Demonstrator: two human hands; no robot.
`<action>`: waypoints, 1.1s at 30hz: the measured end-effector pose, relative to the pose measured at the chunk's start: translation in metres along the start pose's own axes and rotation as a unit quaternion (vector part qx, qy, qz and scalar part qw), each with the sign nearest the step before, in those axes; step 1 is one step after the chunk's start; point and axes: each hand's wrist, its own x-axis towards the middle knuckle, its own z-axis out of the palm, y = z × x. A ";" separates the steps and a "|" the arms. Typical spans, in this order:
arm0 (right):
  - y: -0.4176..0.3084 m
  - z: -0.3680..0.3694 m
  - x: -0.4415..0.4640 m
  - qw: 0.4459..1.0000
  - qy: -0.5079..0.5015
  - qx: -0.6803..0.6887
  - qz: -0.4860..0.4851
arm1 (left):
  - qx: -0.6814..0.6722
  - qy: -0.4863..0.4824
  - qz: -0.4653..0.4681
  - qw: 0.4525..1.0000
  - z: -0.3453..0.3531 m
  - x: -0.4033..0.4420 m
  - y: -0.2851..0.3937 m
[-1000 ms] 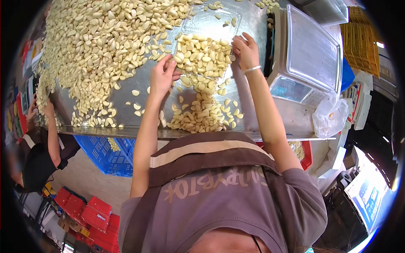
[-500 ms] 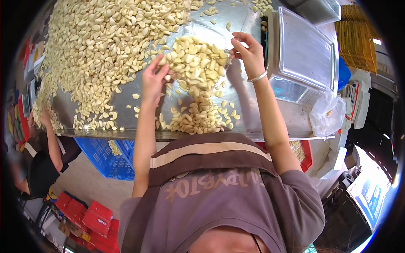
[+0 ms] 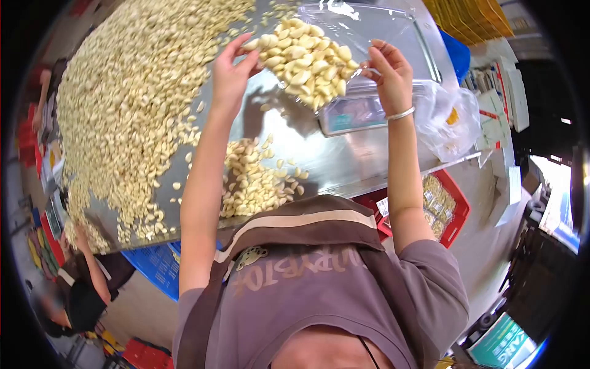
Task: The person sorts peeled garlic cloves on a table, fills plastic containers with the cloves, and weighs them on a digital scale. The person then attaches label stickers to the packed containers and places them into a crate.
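Observation:
A clear plastic tray heaped with pale peeled garlic cloves (image 3: pixel 305 61) is raised above the metal table (image 3: pixel 295 144). My left hand (image 3: pixel 235 69) pinches its left side, and my right hand (image 3: pixel 388 69), with a bracelet at the wrist, grips its right corner. Behind and below the tray's right part stands a weighing scale (image 3: pixel 353 114) with a display panel. A huge pile of loose cloves (image 3: pixel 132 92) spreads over the table on the left, and a smaller pile (image 3: pixel 255 181) lies near the front edge.
A plastic bag (image 3: pixel 447 123) sits right of the scale. Below the table edge are a red crate (image 3: pixel 458 212) holding packed cloves and a blue crate (image 3: pixel 153 270). Yellow crates (image 3: pixel 470 18) stand at the back right. A co-worker's arm (image 3: pixel 95 277) reaches the table at far left.
Both hands have lifted the filled tray off the table and carried it right, toward the scale. The view has turned to the right, showing more of the red crate.

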 end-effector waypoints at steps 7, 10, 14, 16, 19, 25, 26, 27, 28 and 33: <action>0.015 -0.119 0.061 0.996 0.082 -0.016 0.013 | 0.029 -0.102 -0.054 0.993 0.107 0.060 -0.046; 0.022 -0.137 0.061 0.995 0.094 -0.012 0.035 | 0.043 -0.113 -0.086 0.989 0.107 0.055 -0.039; 0.023 -0.135 0.025 0.994 0.105 -0.029 -0.024 | 0.115 -0.074 -0.006 0.991 0.070 0.028 -0.028; 0.029 -0.131 0.004 0.992 0.123 -0.022 -0.036 | 0.138 -0.052 -0.012 0.989 0.042 0.011 -0.034; 0.038 -0.126 -0.019 0.986 0.156 -0.015 -0.059 | 0.143 -0.028 -0.042 0.989 0.009 -0.015 -0.051; 0.039 -0.115 -0.030 0.979 0.176 -0.002 -0.105 | 0.146 -0.008 -0.025 0.989 0.004 -0.031 -0.050; 0.038 -0.111 -0.030 0.978 0.173 -0.012 -0.113 | 0.162 -0.020 -0.012 0.986 0.008 -0.027 -0.046; 0.036 -0.107 -0.031 0.978 0.169 -0.022 -0.122 | 0.177 -0.032 0.001 0.984 0.014 -0.021 -0.043; 0.035 -0.103 -0.031 0.977 0.164 -0.032 -0.131 | 0.193 -0.044 0.014 0.980 0.021 -0.013 -0.041; 0.040 -0.082 -0.020 0.959 0.144 -0.173 -0.174 | 0.303 -0.076 0.150 0.938 0.070 0.033 -0.031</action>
